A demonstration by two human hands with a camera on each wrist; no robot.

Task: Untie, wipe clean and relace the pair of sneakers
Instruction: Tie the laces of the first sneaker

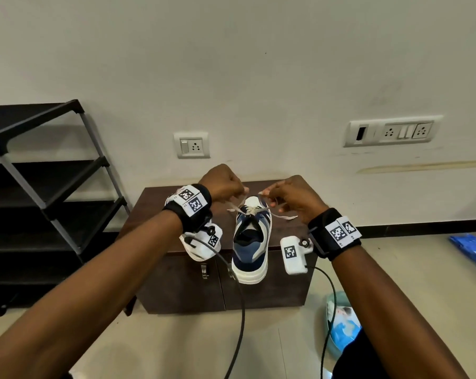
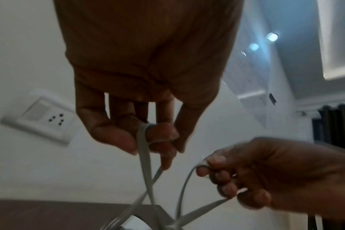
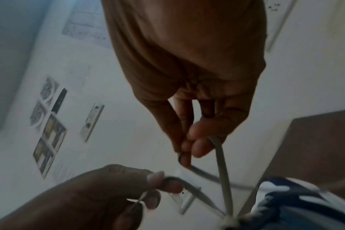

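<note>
Sneaker (image 1: 251, 239) x1 (on cabinet (image 1: 154, 214)) | hands x2, each pinching a lace loop (image 2: 143, 149)

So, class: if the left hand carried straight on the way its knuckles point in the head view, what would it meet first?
Probably the wall. The left hand, pinching a lace loop, points away over the sneaker; nothing else shows in that line, though depth is uncertain.

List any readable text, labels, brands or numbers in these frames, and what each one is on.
No readable words or numbers.
Wrist bands and camera units: only black-and-white square code markers, no letters.
Sneaker: no legible brand.
Wall sockets: no legible print.
Wall pictures: too blurred.
</note>
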